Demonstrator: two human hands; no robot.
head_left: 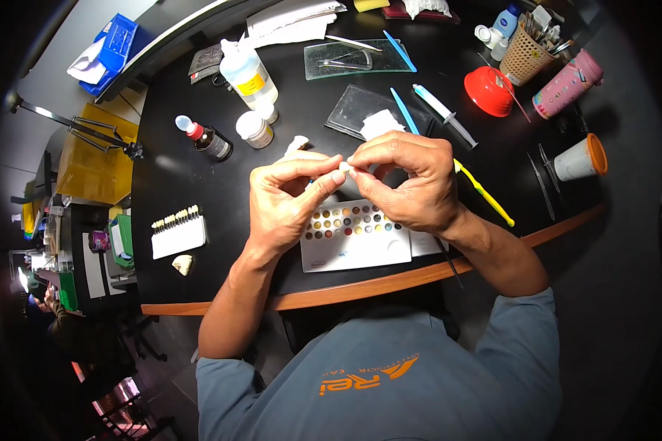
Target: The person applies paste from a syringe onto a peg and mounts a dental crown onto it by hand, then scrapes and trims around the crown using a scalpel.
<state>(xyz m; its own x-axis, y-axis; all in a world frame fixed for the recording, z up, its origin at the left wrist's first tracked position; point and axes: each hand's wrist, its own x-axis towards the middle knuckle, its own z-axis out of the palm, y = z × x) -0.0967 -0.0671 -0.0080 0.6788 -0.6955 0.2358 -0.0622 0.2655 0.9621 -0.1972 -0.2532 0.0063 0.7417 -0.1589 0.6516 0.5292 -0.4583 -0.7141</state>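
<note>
My left hand (287, 195) and my right hand (412, 176) meet above the table. Their thumbs and index fingertips pinch a small off-white piece like a dental crown (344, 167), partly covered by the fingers. Below them lies a white palette (357, 253) with rows of coloured wells, its upper part hidden by my hands. Just beyond my left hand is a small whitish tooth-like piece (298, 142). A white paper tissue (381, 123) rests on a dark slab (349, 110) beyond my right hand.
At left stand a tooth shade guide (179, 237), a tooth model piece (183, 264), a brown bottle (213, 143), a white jar (254, 131) and a large bottle (248, 77). At right are a yellow-handled brush (485, 195), syringe (445, 114), red bowl (489, 92) and cup (575, 160).
</note>
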